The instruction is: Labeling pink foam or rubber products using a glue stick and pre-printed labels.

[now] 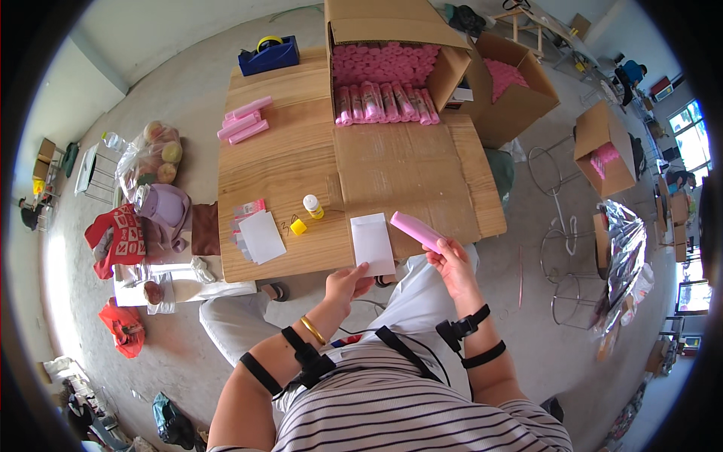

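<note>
My left hand pinches the lower edge of a white paper slip, which lies over the near edge of the cardboard sheet. Just right of it, my right hand is closed round the lower end of a pink roll, held tilted with its far end to the left. A small white and yellow bottle stands on the table left of the slip. Beside that bottle is a yellow cap. Further left, a stack of white slips partly covers some printed cards.
An open carton packed with pink rolls stands at the far side of the wooden table, on a cardboard sheet. Several loose pink rolls and a blue tape dispenser lie far left. Another carton stands right.
</note>
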{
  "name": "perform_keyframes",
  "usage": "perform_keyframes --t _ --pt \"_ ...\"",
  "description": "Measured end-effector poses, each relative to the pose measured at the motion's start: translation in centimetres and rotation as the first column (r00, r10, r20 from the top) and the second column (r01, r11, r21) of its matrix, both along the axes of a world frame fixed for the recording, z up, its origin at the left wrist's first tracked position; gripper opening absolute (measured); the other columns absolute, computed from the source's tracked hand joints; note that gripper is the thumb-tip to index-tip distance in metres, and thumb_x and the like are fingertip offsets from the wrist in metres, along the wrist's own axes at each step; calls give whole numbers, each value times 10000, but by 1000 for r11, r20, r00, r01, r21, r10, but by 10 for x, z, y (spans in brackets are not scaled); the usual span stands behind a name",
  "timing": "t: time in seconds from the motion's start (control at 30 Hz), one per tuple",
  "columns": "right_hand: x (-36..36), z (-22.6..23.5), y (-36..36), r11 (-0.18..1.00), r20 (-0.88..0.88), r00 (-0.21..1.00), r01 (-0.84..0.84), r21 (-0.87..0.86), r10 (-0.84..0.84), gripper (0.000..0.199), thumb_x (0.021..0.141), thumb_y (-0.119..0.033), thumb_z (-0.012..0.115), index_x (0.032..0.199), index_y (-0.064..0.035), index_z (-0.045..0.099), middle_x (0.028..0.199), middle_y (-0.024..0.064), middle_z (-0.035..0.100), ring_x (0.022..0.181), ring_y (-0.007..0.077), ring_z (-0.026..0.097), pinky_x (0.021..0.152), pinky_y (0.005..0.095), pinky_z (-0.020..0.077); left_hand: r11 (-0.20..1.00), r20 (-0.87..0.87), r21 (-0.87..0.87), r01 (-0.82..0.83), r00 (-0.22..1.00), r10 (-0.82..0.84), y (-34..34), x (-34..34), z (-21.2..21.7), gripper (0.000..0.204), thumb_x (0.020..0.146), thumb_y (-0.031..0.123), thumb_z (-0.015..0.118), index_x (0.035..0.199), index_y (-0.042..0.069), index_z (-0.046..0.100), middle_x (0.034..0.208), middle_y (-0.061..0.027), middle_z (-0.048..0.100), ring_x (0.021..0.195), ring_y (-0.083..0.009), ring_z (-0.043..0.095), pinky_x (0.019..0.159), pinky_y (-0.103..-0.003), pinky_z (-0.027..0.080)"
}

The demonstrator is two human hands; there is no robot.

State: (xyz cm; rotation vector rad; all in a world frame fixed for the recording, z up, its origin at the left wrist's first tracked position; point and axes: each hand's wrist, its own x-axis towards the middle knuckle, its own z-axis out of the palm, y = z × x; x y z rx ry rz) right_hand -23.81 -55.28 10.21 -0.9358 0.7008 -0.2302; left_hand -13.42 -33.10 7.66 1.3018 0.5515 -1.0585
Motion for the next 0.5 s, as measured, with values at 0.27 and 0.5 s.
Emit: perform_keyframes --t 0.27,0.5 --pt "2 0 6 1000 14 1000 -9 20 9 211 893 -243 645 982 -69 566 932 109 673 798 129 631 751 247 503 987 -2 61 -148 989 149 5 -3 -10 254 829 211 723 877 -2 595 844 -112 667 761 -196 667 680 -275 558" --pt "6 -3 13 1000 28 1000 -13 25 13 207 893 -247 645 977 -75 567 920 100 673 793 124 631 750 245 504 990 130 -18 -139 982 140 2 -6 -13 179 844 156 686 925 30 588 894 -70 653 803 -169 642 702 -290 548"
